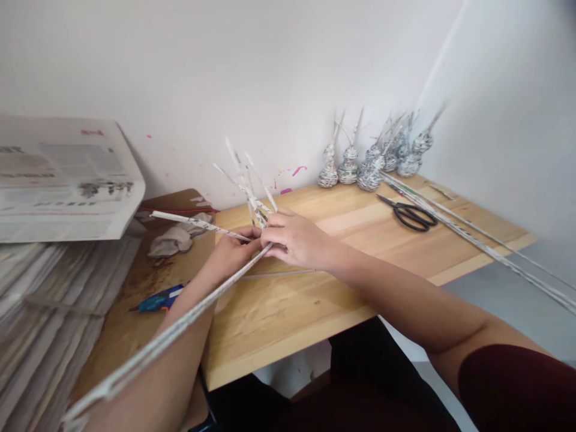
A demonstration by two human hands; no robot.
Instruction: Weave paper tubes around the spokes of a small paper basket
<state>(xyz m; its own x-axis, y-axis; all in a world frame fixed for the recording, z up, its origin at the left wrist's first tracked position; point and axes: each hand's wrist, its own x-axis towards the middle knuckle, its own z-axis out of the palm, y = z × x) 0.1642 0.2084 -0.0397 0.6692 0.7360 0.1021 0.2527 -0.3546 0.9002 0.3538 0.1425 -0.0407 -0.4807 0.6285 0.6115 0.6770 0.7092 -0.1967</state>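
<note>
Above the wooden table, my left hand [238, 249] and my right hand [299, 240] meet around a bundle of rolled newspaper tubes [246, 189]. Several tube ends fan upward from the fingers, and one sticks out to the left. A long paper tube [180, 327] runs from my right fingers down across my left forearm to the lower left. Both hands have their fingers closed on the tubes; the spot where the tubes cross is mostly hidden by them. Another thin tube [279, 275] lies on the table just below my hands.
Black scissors [411, 216] and long paper tubes [477, 240] lie on the right of the wooden table [270, 336]. Several gourd-shaped woven paper pieces [351, 165] stand at the back. At left are a blue glue gun [159, 299], a rag [177, 237] and stacked newspapers [54, 306].
</note>
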